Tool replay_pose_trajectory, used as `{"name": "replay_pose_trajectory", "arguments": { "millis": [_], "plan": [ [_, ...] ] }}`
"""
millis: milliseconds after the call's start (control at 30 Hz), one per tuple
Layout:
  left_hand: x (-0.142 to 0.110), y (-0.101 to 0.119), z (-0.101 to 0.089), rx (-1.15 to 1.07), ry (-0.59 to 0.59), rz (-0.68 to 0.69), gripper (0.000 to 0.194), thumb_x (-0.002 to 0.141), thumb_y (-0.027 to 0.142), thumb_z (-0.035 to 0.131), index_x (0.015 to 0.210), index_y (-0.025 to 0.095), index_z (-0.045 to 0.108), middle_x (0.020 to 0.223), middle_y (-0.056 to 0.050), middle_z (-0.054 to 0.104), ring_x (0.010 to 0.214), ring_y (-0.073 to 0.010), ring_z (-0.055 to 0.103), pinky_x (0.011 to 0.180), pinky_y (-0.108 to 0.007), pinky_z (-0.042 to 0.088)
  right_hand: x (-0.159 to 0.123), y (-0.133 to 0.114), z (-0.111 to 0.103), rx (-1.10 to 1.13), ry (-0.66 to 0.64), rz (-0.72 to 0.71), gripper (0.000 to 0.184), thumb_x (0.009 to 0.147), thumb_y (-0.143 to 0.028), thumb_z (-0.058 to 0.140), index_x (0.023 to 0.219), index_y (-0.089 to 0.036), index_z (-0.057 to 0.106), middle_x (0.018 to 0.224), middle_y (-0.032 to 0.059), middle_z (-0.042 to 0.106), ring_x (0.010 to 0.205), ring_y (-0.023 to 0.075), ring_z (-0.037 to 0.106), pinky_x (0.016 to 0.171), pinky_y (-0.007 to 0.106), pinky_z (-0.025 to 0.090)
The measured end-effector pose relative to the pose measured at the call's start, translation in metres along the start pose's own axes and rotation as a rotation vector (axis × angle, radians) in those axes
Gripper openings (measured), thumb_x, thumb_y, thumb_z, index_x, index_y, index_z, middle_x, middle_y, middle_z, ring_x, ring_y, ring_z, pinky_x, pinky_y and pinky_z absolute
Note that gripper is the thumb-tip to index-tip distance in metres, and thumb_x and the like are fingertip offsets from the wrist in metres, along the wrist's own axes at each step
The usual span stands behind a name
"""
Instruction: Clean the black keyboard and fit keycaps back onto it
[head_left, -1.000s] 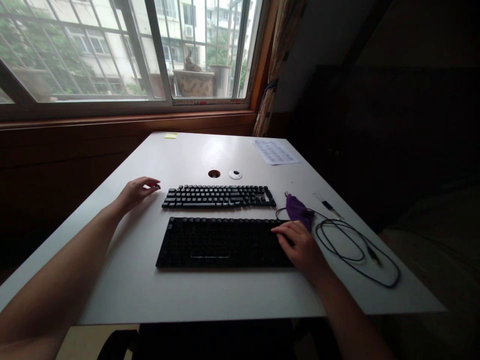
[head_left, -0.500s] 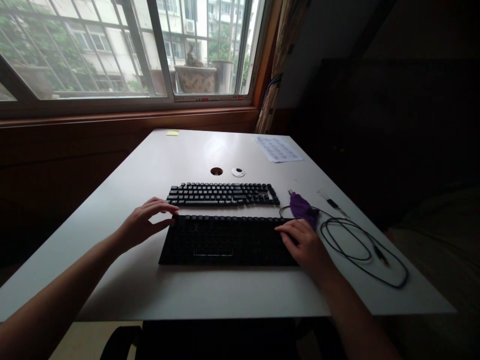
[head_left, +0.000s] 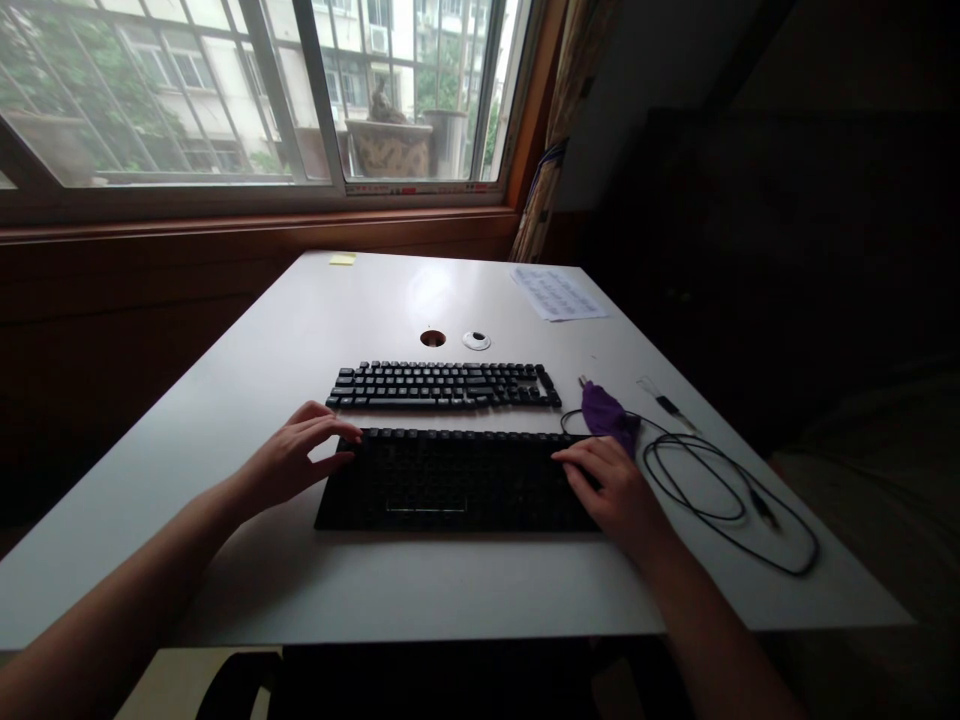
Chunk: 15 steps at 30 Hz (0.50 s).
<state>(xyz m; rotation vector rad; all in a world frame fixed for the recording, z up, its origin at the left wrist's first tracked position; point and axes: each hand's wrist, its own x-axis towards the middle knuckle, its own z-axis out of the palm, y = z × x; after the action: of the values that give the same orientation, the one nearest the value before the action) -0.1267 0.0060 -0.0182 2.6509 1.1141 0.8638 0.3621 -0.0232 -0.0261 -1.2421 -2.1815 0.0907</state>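
A black keyboard (head_left: pixel 450 485) lies across the near part of the desk. One row of keycaps (head_left: pixel 450 435) stands along its far edge; the rest of its face is too dark to make out. Over its far left corner my left hand (head_left: pixel 296 455) has thumb and fingers apart, fingertips at the end keycap. My right hand (head_left: pixel 611 490) is closed over the keyboard's right end, fingers together. Just behind the board, loose black keycaps (head_left: pixel 442 385) are laid out in keyboard order, with a gap toward the right.
Right of the keyboard lie a purple cloth (head_left: pixel 606 415), a coiled black cable (head_left: pixel 739 465) and a small dark-handled tool (head_left: pixel 667 405). Farther back are a printed sheet (head_left: pixel 559 293), a cable hole (head_left: pixel 433 339), its round cover (head_left: pixel 477 341) and a yellow note (head_left: pixel 343 259).
My left hand has moved slightly right, its fingertips now farther over the keyboard's far left corner. The right hand stays at the right end.
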Motion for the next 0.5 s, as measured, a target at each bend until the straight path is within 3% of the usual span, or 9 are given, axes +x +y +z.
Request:
{"name": "replay_pose_trajectory", "arguments": {
  "millis": [400, 500],
  "plan": [
    [-0.0034, 0.0039, 0.0044, -0.054, 0.073, -0.076, 0.016, 0.094, 0.027, 0.069, 0.11, 0.024, 0.069, 0.099, -0.005, 0.07, 0.091, -0.0186, 0.062, 0.07, -0.028, 0.056, 0.0019, -0.0035, -0.0018, 0.0, 0.01, 0.01, 0.02, 0.096, -0.016, 0.056, 0.105, -0.024, 0.072, 0.099, 0.0072, 0.07, 0.099, 0.0261, 0.061, 0.09, 0.045, 0.052],
    [-0.0028, 0.0032, 0.0047, -0.042, 0.065, -0.069, 0.016, 0.094, 0.028, 0.069, 0.11, 0.025, 0.07, 0.097, -0.005, 0.07, 0.091, -0.019, 0.063, 0.073, -0.03, 0.056, 0.0018, -0.0034, -0.0019, 0.004, 0.012, 0.016, 0.021, 0.095, -0.018, 0.056, 0.105, -0.025, 0.073, 0.098, 0.0075, 0.07, 0.098, 0.0266, 0.062, 0.089, 0.047, 0.053]
  ]
}}
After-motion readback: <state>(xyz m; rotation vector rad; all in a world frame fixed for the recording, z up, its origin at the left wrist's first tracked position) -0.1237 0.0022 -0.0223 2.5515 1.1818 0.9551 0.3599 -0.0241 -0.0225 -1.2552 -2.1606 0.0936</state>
